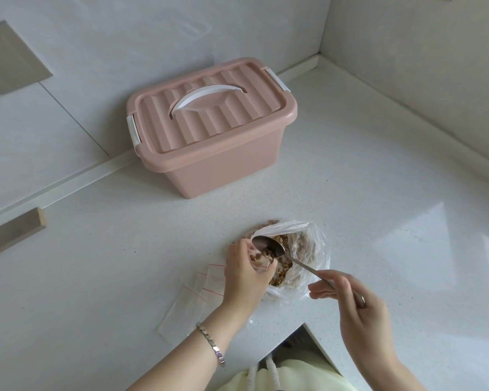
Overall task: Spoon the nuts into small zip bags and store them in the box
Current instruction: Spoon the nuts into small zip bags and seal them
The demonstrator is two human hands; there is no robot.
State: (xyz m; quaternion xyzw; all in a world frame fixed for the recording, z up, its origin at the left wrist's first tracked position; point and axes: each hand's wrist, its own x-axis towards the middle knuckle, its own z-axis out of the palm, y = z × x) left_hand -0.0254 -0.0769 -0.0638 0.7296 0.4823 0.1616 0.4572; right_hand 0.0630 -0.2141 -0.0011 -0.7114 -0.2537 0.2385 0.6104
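Observation:
A large clear plastic bag of brown nuts lies open on the white counter. My left hand holds a small zip bag open at the big bag's left edge. My right hand grips the handle of a metal spoon, whose bowl carries nuts and tips into the small bag's mouth. Several empty small zip bags with red seal lines lie flat to the left of my left wrist. The pink storage box stands at the back, lid shut, with a white handle.
The white counter runs into a wall corner at the back right. A cut-out edge of the counter sits near my body. A wooden strip lies at the far left.

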